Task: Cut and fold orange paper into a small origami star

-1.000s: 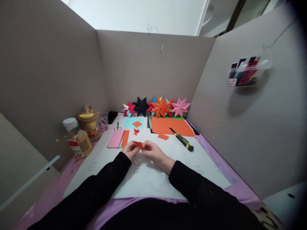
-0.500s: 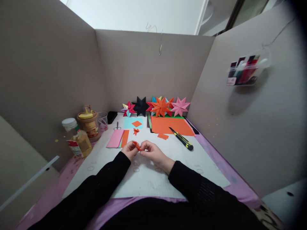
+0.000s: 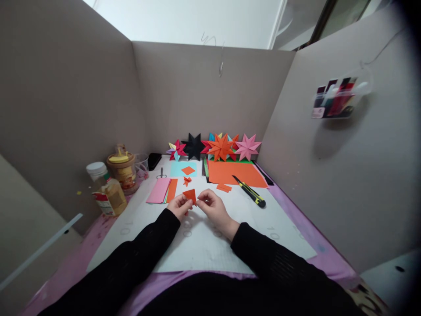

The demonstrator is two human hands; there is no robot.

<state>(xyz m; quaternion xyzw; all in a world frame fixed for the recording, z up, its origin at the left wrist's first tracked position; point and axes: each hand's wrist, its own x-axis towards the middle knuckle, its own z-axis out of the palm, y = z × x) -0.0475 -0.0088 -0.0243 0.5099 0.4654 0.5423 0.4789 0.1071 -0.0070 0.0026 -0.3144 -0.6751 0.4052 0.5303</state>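
Observation:
Pinched in my left hand (image 3: 180,206) is a small orange paper piece (image 3: 190,195), its flat face turned toward me. My right hand (image 3: 212,205) has thumb and forefinger together at the paper's right edge; whether it grips the edge is hard to make out. Just beyond lies a small folded orange paper piece (image 3: 187,181). Farther back, an orange paper square (image 3: 188,170) rests on a light blue sheet (image 3: 174,168). Left of these is a stack of paper strips, pink on top (image 3: 158,190), and to the right are small orange strips (image 3: 224,188).
A yellow-black utility knife (image 3: 249,191) lies at right, before orange sheets (image 3: 235,172). Folded stars, one orange (image 3: 221,147), stand along the back wall. Small scissors (image 3: 161,174), a glue bottle (image 3: 107,191), a brown jar (image 3: 122,169) and a clear cup (image 3: 141,164) are at left.
The orange paper in my left hand has turned from a narrow, tilted view to a broad flat face. My right hand has shifted slightly right and its fingers have changed position.

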